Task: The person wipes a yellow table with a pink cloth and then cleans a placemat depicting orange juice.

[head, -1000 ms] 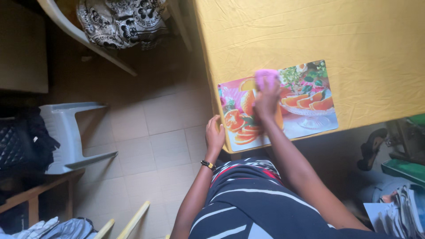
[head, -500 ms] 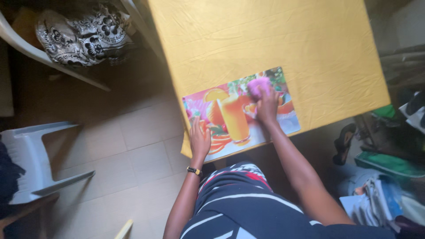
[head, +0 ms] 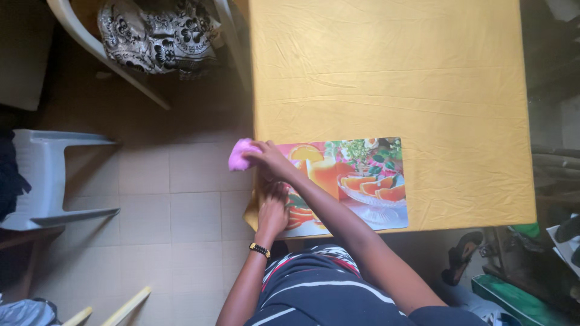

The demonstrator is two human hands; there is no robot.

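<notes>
Gripping pink cloth [head: 240, 154] in right hand [head: 270, 160], left hand [head: 273, 211] flat on placemat [head: 362, 181], chair [head: 157, 42] nearby

No packages, labels, signs or screens show here. The nearest thing to printed matter is the placemat [head: 356, 181], a flat rectangle lying at the near edge of the yellow table [head: 386, 72] (a glossy picture of orange slices, a glass of juice, a glass bowl and green leaves, in orange, pink, green and white).
</notes>
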